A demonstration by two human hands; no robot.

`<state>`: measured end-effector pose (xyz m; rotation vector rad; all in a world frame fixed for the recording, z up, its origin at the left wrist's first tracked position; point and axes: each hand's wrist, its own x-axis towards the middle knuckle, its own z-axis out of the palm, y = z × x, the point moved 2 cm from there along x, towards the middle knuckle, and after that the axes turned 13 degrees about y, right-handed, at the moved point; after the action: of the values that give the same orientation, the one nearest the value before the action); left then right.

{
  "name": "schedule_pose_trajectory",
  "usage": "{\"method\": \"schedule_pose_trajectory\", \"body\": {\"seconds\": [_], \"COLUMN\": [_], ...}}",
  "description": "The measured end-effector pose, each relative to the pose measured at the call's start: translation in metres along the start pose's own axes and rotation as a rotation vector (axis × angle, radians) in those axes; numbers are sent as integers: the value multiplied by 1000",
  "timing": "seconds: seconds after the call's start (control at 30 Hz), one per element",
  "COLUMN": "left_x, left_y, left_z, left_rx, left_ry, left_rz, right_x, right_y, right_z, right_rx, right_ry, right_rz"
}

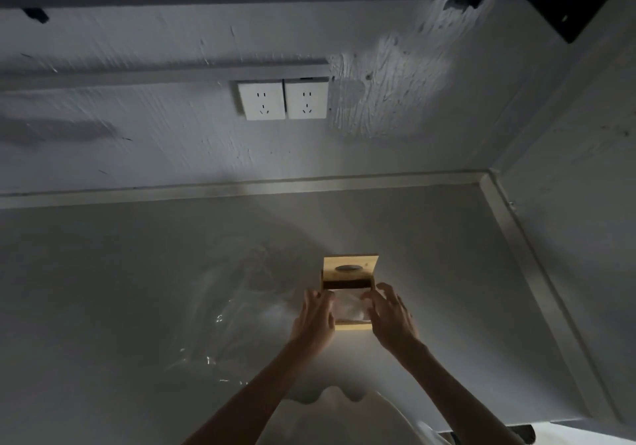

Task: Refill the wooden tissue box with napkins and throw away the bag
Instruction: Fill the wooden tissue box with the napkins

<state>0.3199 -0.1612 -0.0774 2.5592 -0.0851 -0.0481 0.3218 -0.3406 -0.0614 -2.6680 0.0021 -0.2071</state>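
Note:
The wooden tissue box (349,326) stands on the grey counter with its lid (351,267) tipped up at the far side. A stack of white napkins (351,307) lies in the box opening. My left hand (315,317) presses on the left edge of the napkins and my right hand (392,317) on the right edge, fingers bent over them. A clear plastic bag (234,307) lies crumpled on the counter to the left of the box, apart from both hands.
The grey counter (103,289) meets a white wall with two power sockets (283,100) at the back. A side wall (568,238) closes the right. A white rounded object (337,417) sits at the near edge between my forearms.

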Motion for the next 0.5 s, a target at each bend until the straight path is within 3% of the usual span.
{"method": "schedule_pose_trajectory", "body": {"seconds": [0.3, 0.43, 0.5], "left_x": [-1, -1, 0], "left_y": [10, 9, 9], "left_z": [-4, -7, -19], "left_rx": [103, 85, 31], "left_ry": [-17, -31, 63], "left_rz": [-140, -125, -179], "right_x": [0, -1, 3], "right_y": [-6, -4, 2], "right_z": [-1, -1, -7], "right_rx": [-190, -30, 134], "right_ry": [-144, -73, -8], "right_rz": [125, 113, 100]}}
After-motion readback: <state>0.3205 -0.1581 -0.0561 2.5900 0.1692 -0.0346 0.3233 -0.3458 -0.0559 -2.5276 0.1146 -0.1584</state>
